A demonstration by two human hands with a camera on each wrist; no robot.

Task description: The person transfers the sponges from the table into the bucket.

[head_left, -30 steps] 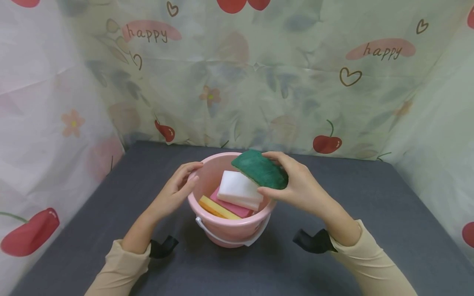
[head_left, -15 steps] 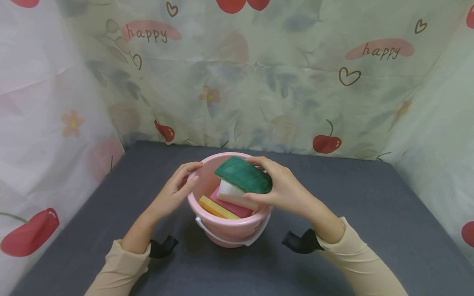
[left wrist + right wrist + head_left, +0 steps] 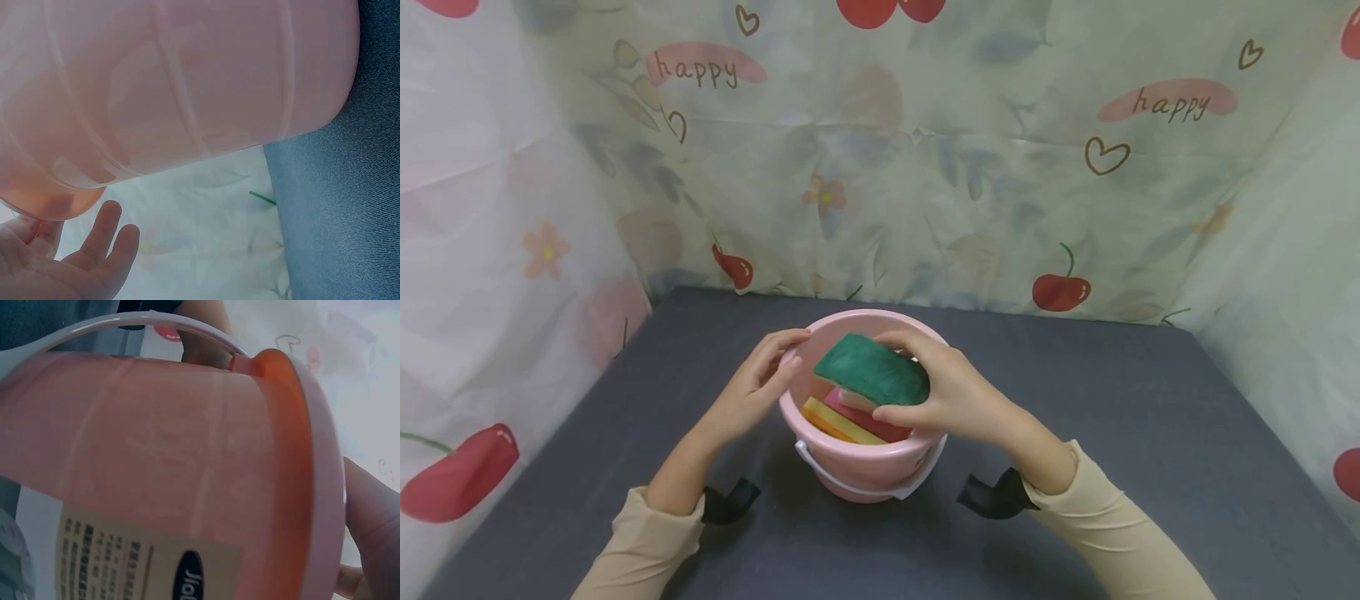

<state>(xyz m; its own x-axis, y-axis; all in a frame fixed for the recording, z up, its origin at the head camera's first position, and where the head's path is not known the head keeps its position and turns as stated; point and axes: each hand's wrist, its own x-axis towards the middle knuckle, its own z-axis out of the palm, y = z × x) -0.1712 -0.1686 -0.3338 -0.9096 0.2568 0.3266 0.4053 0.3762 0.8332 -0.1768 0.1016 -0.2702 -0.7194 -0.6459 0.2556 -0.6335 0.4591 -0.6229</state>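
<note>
A pink bucket (image 3: 861,468) stands on the dark table with its white handle hanging down in front. My right hand (image 3: 951,387) holds a green-topped scouring sponge (image 3: 874,371) by its right end, thumb on the near side and fingers on the far side, over the bucket's mouth. Inside the bucket lie a yellow-orange sponge (image 3: 838,423) and a pink block (image 3: 883,427); a white block (image 3: 856,402) is mostly hidden under the green one. At the left rim my left hand (image 3: 756,383) touches with its fingertips, its outer fingers (image 3: 103,228) loosely extended outside the wall.
The dark tabletop (image 3: 1097,433) extends around the bucket on every side. Cherry-printed fabric (image 3: 917,167) hangs behind and along both sides. Black straps (image 3: 996,493) stick out at both wrists. A printed label (image 3: 150,562) is on the bucket's side.
My right hand has moved left and lower with the green scouring sponge, from the bucket's right rim to over its middle, covering most of the white block. The left hand has stayed at the rim.
</note>
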